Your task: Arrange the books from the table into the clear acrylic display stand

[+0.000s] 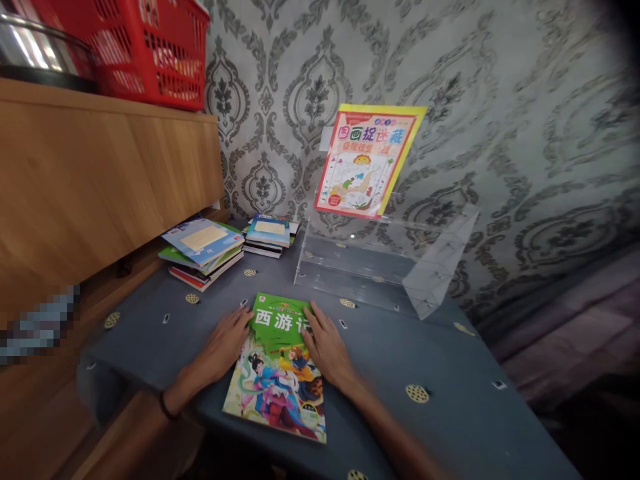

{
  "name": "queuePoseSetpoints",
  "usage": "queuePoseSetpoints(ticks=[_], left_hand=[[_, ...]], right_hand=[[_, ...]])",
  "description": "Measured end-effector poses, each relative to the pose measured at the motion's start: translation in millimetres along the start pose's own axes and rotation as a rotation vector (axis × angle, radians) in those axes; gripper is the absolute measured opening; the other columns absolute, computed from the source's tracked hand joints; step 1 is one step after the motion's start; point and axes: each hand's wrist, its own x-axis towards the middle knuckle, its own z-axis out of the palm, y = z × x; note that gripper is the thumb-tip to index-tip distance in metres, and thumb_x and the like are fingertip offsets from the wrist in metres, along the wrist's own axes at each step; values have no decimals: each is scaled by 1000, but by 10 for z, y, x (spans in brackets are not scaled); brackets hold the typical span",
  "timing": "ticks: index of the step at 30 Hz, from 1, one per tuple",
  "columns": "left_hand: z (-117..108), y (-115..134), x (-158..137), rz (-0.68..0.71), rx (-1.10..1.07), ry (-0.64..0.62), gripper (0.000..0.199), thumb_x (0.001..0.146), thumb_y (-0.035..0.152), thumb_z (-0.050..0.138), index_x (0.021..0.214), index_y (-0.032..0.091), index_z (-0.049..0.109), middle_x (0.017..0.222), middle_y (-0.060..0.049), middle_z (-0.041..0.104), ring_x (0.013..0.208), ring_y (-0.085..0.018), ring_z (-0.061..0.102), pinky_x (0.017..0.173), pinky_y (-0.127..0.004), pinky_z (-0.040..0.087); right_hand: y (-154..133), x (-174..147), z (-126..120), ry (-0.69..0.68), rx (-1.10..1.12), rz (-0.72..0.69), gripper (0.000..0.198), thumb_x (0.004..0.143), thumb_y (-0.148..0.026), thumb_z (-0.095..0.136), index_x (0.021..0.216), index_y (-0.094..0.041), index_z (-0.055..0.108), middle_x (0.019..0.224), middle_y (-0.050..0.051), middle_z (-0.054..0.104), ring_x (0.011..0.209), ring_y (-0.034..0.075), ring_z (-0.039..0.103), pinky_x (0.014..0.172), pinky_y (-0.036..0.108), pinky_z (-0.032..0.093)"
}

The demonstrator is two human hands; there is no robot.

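A storybook point(283, 393) with a green top, large white Chinese characters and colourful cartoon figures is face up at the table's near edge. My left hand point(230, 337) grips its upper left edge, fingers along the side. On the opposite edge my right hand point(327, 347) holds it, thumb over the cover and fingers by the upper right corner. What lies under the book is hidden. Beyond it stands a clear acrylic book rack point(350, 267). A red-and-yellow picture book point(363, 163) leans upright in the rack's back tier.
Left of the rack are a larger stack of books point(205, 250) and a smaller stack point(270, 233). A wooden cabinet point(110, 167) borders the left side, bearing a red plastic basket point(175, 60) and a metal basin point(45, 50). A grey-blue patterned cloth point(380, 347) covers the table.
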Motion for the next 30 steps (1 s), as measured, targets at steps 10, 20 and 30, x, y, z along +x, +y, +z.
queuePoseSetpoints(ticks=[10, 20, 30], left_hand=[[-49, 175, 674, -113, 144, -270, 59, 102, 40, 33, 153, 12, 36, 161, -18, 35, 152, -30, 27, 122, -51, 24], [50, 380, 417, 7, 144, -127, 59, 101, 47, 37, 151, 14, 40, 162, -19, 32, 153, -31, 23, 122, -58, 20], [5, 580, -19, -11, -58, -82, 59, 99, 50, 44, 150, 19, 40, 167, -17, 18, 155, -34, 13, 122, -55, 25]], right_hand=[[-248, -403, -101, -53, 52, 10, 52, 102, -35, 38, 151, -19, 45, 161, 12, 38, 148, 28, 35, 119, 51, 36], [-374, -521, -167, -72, 54, 2, 55, 102, -37, 42, 153, -17, 42, 160, 14, 37, 149, 32, 34, 118, 56, 37], [-404, -512, -214, -82, 99, 17, 55, 102, -37, 42, 151, -13, 43, 160, 16, 37, 148, 32, 34, 119, 57, 35]])
